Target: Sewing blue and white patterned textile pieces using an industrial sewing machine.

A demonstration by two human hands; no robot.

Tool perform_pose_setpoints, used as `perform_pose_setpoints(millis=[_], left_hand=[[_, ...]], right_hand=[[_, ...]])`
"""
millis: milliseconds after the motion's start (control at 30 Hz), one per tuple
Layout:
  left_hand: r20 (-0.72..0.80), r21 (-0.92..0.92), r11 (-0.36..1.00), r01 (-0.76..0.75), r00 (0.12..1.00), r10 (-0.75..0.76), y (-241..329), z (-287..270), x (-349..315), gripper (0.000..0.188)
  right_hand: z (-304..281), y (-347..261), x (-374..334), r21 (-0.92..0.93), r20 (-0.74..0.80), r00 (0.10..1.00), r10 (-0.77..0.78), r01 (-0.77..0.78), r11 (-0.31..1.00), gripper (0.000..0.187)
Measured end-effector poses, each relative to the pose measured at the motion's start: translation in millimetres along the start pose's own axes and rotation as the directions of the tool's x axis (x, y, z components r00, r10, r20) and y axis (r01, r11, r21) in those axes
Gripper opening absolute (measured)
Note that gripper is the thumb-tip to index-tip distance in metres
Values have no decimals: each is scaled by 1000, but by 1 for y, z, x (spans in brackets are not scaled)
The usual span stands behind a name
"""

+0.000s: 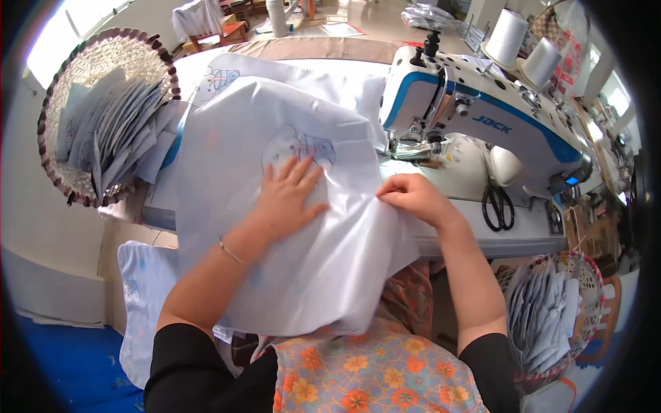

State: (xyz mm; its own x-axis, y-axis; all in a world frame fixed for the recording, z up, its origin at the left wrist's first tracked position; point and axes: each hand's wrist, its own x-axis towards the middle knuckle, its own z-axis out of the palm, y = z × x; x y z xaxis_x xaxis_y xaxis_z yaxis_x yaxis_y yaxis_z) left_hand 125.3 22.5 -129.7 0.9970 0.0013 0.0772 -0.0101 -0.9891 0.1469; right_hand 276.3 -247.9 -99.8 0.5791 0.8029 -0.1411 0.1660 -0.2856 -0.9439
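A large sheet of shiny white fabric (227, 172) with a pale printed drawing covers the sewing table and hangs down over my lap. My left hand (289, 196) lies flat on it beside the print, fingers spread. At the sheet's right edge my right hand (413, 197) is closed in a pinch on the fabric. Just beyond that hand is the needle area of a white and blue sewing machine (475, 120); the hand is apart from the needle. Another printed part of white cloth (220, 77) shows at the far left of the table.
Black-handled scissors (497, 208) lie on the right under the machine arm. White thread cones (506, 38) stand behind it. A round woven basket (51, 148) with stacked fabric pieces is at the left, and another basket (592, 310) with folded pieces at the lower right.
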Motion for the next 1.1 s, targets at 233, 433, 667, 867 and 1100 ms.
perform_pose_setpoints(millis=[233, 433, 667, 867, 1100], left_hand=[[-14, 97, 994, 54, 999, -53, -74, -9, 58, 76], [-40, -58, 997, 46, 998, -48, -36, -41, 69, 41], [19, 43, 976, -216, 976, 215, 49, 1, 28, 57], [28, 49, 942, -333, 943, 332, 31, -1, 29, 59], [-51, -95, 959, -268, 963, 264, 57, 26, 51, 43]], right_hand=[[21, -59, -62, -671, 54, 908, -416, 341, 658, 42], [71, 23, -42, -771, 0, 907, -422, 268, 577, 63], [54, 50, -65, -453, -288, 802, -524, 368, 812, 35], [-100, 95, -312, -261, -962, 196, -191, -445, 857, 14], [-159, 206, -432, -148, -985, 95, -142, -887, 438, 43]])
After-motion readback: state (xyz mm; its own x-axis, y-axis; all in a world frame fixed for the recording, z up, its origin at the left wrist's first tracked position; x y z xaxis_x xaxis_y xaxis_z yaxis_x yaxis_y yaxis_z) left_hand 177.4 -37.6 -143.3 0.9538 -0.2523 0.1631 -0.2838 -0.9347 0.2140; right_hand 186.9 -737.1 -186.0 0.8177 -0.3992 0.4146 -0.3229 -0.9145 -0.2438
